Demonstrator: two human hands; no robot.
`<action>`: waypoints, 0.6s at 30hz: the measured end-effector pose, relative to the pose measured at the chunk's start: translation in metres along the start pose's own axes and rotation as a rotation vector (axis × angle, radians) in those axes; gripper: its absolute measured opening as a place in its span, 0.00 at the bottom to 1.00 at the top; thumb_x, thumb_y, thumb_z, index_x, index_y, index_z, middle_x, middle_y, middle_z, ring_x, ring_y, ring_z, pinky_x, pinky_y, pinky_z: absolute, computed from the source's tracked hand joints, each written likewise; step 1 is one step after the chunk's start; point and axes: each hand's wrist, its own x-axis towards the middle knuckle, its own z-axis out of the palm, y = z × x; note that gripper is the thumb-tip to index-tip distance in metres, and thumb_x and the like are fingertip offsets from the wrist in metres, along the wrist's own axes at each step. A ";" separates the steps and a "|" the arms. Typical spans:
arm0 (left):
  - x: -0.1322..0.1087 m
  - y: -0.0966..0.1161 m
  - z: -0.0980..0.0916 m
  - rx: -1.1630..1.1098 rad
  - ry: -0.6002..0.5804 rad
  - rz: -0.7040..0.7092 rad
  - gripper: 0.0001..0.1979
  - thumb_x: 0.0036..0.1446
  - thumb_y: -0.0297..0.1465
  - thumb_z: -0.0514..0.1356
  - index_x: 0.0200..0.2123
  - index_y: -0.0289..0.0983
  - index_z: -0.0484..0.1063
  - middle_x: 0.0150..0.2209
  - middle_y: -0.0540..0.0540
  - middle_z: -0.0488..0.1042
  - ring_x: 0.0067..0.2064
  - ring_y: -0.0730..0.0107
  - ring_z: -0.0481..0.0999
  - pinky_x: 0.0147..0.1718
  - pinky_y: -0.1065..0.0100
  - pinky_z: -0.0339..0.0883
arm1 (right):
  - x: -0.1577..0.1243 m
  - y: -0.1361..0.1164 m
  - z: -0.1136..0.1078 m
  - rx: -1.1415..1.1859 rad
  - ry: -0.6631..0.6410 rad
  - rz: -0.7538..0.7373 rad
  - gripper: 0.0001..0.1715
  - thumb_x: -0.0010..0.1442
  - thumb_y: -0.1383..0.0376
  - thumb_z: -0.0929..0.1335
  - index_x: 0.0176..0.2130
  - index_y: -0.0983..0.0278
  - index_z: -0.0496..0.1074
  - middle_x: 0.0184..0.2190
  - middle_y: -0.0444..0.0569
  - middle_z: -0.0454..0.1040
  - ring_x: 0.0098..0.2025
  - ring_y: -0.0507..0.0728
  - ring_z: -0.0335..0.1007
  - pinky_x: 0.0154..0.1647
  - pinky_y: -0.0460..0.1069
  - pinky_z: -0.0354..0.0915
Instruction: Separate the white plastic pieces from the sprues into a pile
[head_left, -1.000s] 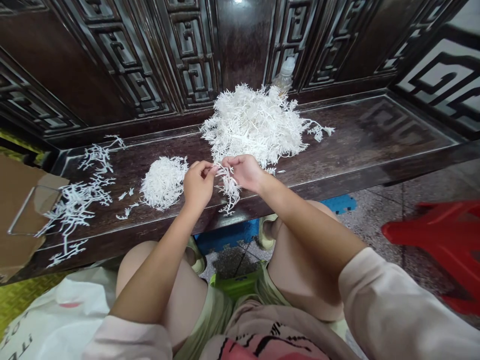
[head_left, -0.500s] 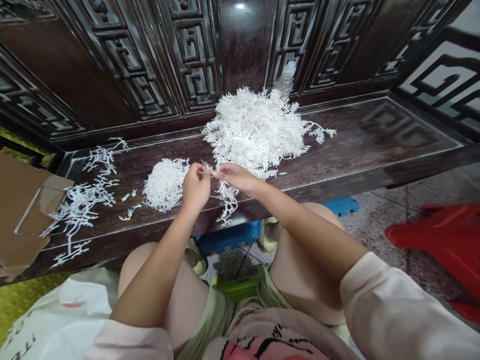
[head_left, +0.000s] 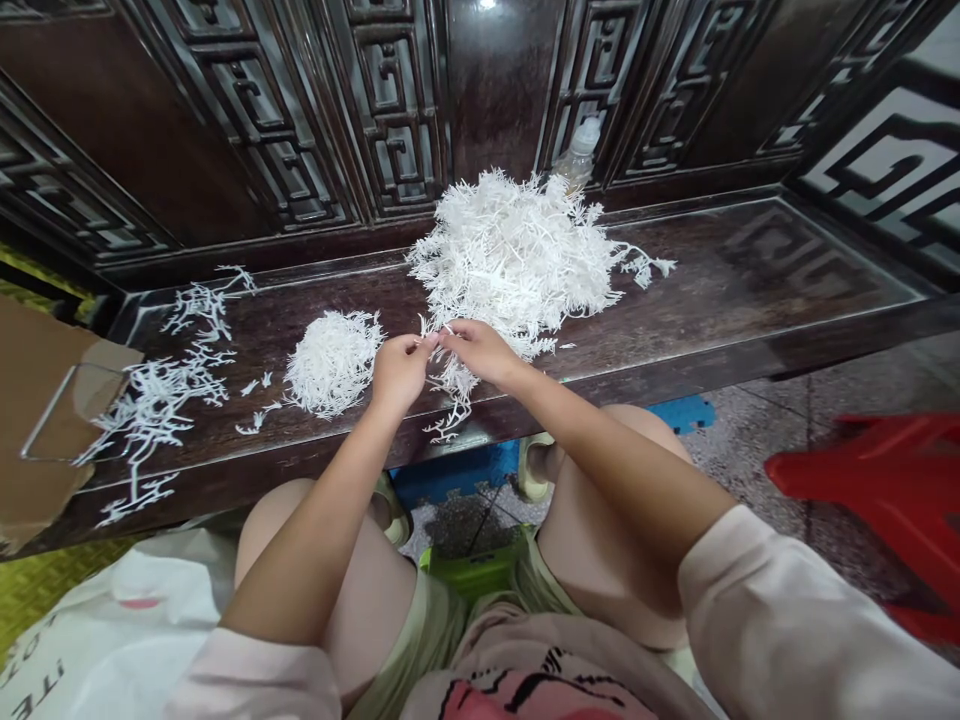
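My left hand (head_left: 401,368) and my right hand (head_left: 480,350) meet at the fingertips over the front of the bench, both closed in a pinch. Between them is a white branched plastic sprig (head_left: 456,385), whose stem dangles below my right hand over the bench edge. Thin white tips poke up around the fingers. Right behind my hands rises a large heap of white sprigs (head_left: 517,255). A smaller mound of short white pieces (head_left: 334,362) lies just left of my left hand. Exactly where each fingertip grips is partly hidden.
Bare white branching stems (head_left: 161,400) are scattered at the bench's left end, near a cardboard box (head_left: 52,410). A clear bottle (head_left: 579,155) stands behind the heap. On the floor are a red plastic stool (head_left: 870,490) at right and a white bag (head_left: 135,610) at left.
My left hand has shifted slightly right, closer against my right fingertips. The dangling sprig has swung a little to the left.
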 end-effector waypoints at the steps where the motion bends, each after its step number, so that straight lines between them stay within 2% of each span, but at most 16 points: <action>1: 0.000 0.000 0.000 0.037 0.016 0.009 0.17 0.50 0.41 0.52 0.19 0.35 0.66 0.17 0.52 0.64 0.22 0.74 0.61 0.23 0.71 0.52 | 0.000 -0.001 0.000 -0.028 0.002 -0.014 0.13 0.53 0.59 0.58 0.24 0.64 0.62 0.21 0.41 0.60 0.25 0.49 0.54 0.28 0.45 0.51; 7: -0.006 0.009 -0.001 0.162 0.089 0.082 0.14 0.50 0.38 0.52 0.18 0.37 0.66 0.15 0.52 0.60 0.20 0.74 0.59 0.22 0.70 0.49 | 0.000 -0.003 -0.004 -0.218 0.021 -0.177 0.10 0.52 0.64 0.59 0.21 0.64 0.58 0.21 0.43 0.58 0.27 0.51 0.53 0.30 0.46 0.48; 9: -0.012 0.017 -0.004 0.144 0.121 0.164 0.14 0.51 0.36 0.52 0.18 0.37 0.65 0.17 0.51 0.62 0.22 0.73 0.60 0.23 0.71 0.51 | 0.004 0.003 -0.012 -0.254 0.119 -0.128 0.08 0.51 0.67 0.59 0.21 0.63 0.57 0.22 0.44 0.58 0.27 0.52 0.52 0.30 0.46 0.47; 11: -0.018 0.025 -0.012 0.117 0.178 0.263 0.14 0.52 0.36 0.51 0.19 0.37 0.65 0.21 0.50 0.65 0.25 0.72 0.63 0.26 0.71 0.54 | 0.009 0.010 -0.024 -0.284 0.264 -0.014 0.07 0.50 0.69 0.59 0.21 0.63 0.58 0.22 0.46 0.59 0.28 0.53 0.52 0.31 0.47 0.47; 13: -0.017 0.026 -0.025 0.123 0.212 0.276 0.15 0.53 0.38 0.49 0.20 0.37 0.65 0.22 0.49 0.66 0.26 0.72 0.64 0.27 0.71 0.55 | 0.013 0.016 -0.038 -0.295 0.324 0.050 0.07 0.51 0.68 0.59 0.22 0.64 0.60 0.23 0.46 0.61 0.29 0.53 0.54 0.32 0.47 0.48; 15: -0.007 0.015 -0.040 0.205 0.181 0.181 0.15 0.52 0.40 0.50 0.22 0.37 0.67 0.21 0.49 0.66 0.24 0.71 0.64 0.25 0.70 0.54 | 0.013 0.018 -0.046 -0.263 0.255 0.029 0.08 0.52 0.65 0.60 0.24 0.64 0.62 0.25 0.46 0.64 0.29 0.53 0.56 0.32 0.47 0.50; 18: 0.023 -0.024 -0.061 0.426 0.095 -0.010 0.12 0.47 0.39 0.53 0.25 0.38 0.71 0.24 0.47 0.70 0.26 0.67 0.66 0.26 0.69 0.55 | 0.009 0.015 -0.042 -0.197 0.054 -0.022 0.12 0.53 0.60 0.60 0.26 0.64 0.66 0.26 0.46 0.67 0.29 0.52 0.60 0.33 0.47 0.53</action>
